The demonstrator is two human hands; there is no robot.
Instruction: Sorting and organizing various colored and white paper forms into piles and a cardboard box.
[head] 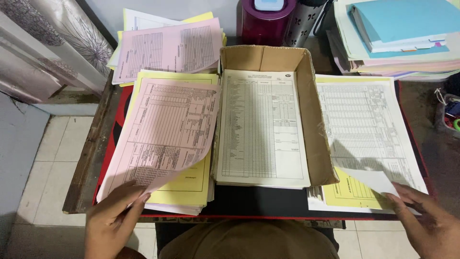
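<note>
My left hand [112, 218] pinches the near edge of a pink printed form [163, 132] and lifts it off the left stack, baring a yellow sheet [189, 184] beneath. My right hand [426, 220] holds the near corner of a white printed form [366, 127] on the right stack, curling it up over another yellow sheet [350, 192]. Between the two stacks stands an open cardboard box [318, 120] holding a pile of white forms [261, 129].
A further pile of pink and yellow forms [167, 48] lies at the back left. A maroon container [263, 21] and a patterned metal cylinder [303, 24] stand behind the box. Folders and papers [397, 33] are stacked back right. Tiled floor [52, 144] lies left of the table.
</note>
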